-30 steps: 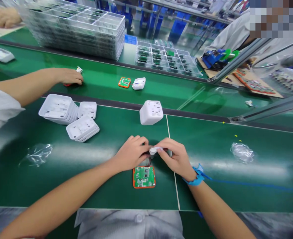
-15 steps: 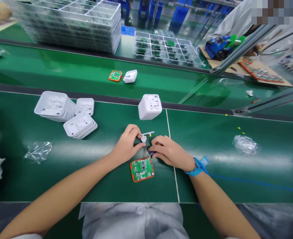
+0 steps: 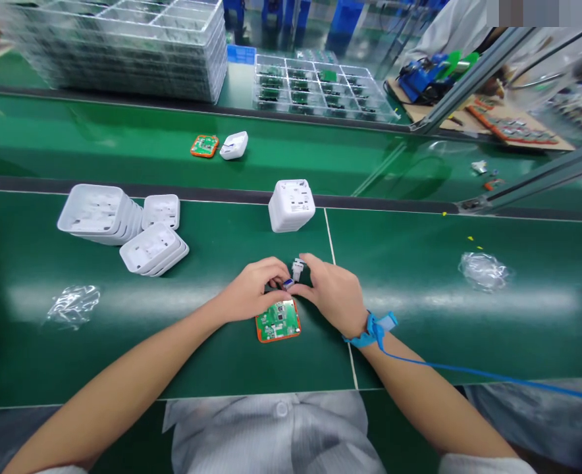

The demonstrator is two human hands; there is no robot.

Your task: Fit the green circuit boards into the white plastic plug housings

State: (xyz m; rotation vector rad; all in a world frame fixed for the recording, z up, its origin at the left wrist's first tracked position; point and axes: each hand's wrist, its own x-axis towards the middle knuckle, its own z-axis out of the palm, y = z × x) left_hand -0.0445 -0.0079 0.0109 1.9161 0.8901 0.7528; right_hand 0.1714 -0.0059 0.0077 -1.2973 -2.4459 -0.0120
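Beginning at left with a crumpled clear bag (image 3: 74, 306) on the green bench (image 3: 419, 283). Beyond it, note nested white casings (image 3: 96, 210), with smaller casings (image 3: 153, 249) just beside. On the far strip, observe an orange-edged board (image 3: 205, 146) near a white shell (image 3: 234, 145). At centre, find the left hand (image 3: 251, 289) narrow, with thumb and fingers closed on a small blue part (image 3: 288, 284); below, the circuit board (image 3: 278, 322) flat on the bench, with upper edge partly hidden by the left thumb. Farther back, note a compact casing stack (image 3: 291, 205). Next, see the right hand (image 3: 338, 296) narrow, with a white connector (image 3: 297, 268) pinched between thumb and forefinger, just above the blue part. Rightward, note a blue wrist strap (image 3: 370, 330) and a second clear bag (image 3: 484, 271).
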